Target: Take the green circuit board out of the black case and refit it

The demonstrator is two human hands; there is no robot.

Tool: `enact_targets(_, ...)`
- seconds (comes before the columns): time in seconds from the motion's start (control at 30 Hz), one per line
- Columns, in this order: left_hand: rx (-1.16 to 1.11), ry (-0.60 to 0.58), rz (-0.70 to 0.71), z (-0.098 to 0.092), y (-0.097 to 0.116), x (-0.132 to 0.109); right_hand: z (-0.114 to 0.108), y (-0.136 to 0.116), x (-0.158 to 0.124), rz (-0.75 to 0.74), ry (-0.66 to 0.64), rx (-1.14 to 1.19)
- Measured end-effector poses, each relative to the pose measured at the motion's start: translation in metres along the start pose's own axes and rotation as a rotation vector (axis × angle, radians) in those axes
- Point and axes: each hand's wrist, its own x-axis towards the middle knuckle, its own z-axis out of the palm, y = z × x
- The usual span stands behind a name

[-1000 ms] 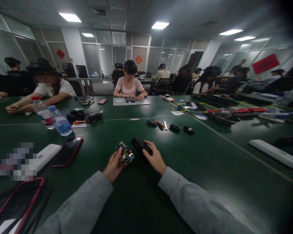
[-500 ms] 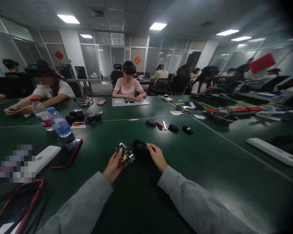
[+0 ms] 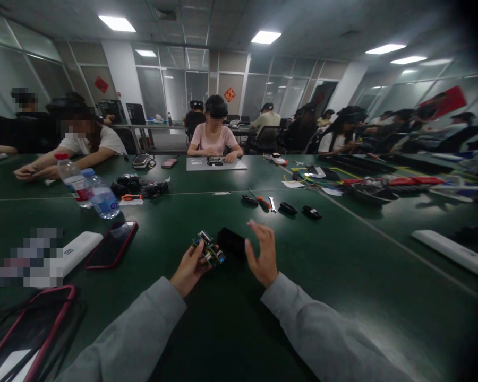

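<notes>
My left hand (image 3: 191, 268) grips a small circuit board assembly (image 3: 210, 250) with shiny metal parts, fingers closed round its lower left side. Just right of the board, a black box-like casing (image 3: 230, 241) lies on the green table (image 3: 219, 329). Beside the casing's right end, my right hand (image 3: 263, 253) is raised with thumb and fingers apart, holding nothing. Whether the thumb still brushes the casing I cannot tell.
Beyond my hands lie a screwdriver (image 3: 263, 203), a wrench (image 3: 272, 205) and several black parts. Two bottles (image 3: 103, 197) and a red-edged phone (image 3: 112, 245) are at left. A white bar-shaped device (image 3: 452, 252) lies right. A person (image 3: 213, 135) sits opposite.
My right hand has let go of the black casing and lifted with its fingers spread. The casing stays on the table. My left hand keeps holding the circuit board assembly. The view has shifted slightly.
</notes>
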Motion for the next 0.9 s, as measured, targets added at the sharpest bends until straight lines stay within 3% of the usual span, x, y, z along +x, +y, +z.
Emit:
enact_targets(0.1,-0.026,-0.017,0.035,-0.001,-0.004,0.003,0.007,-0.025,-0.014,-0.243,-0.266,-0.013)
enact_targets(0.2,-0.035,-0.027,0.082,-0.002,-0.008,0.005,0.019,-0.045,-0.024,-0.283,-0.407,-0.011)
enact_targets(0.33,-0.018,-0.012,0.08,-0.001,-0.009,0.003,0.03,-0.053,-0.026,-0.188,-0.396,-0.016)
enact_targets(0.5,0.028,-0.06,0.1,0.003,-0.007,-0.004,0.029,-0.05,-0.022,-0.084,-0.377,0.047)
enact_targets(0.67,0.05,-0.079,0.135,0.0,-0.01,-0.001,0.021,-0.049,-0.015,0.169,-0.278,0.352)
enact_targets(0.83,0.002,-0.097,0.232,-0.004,-0.015,0.007,0.022,-0.045,-0.013,0.633,-0.397,0.944)
enact_targets(0.9,0.006,-0.127,0.188,-0.004,-0.015,0.007,0.023,-0.043,-0.015,0.752,-0.444,1.098)
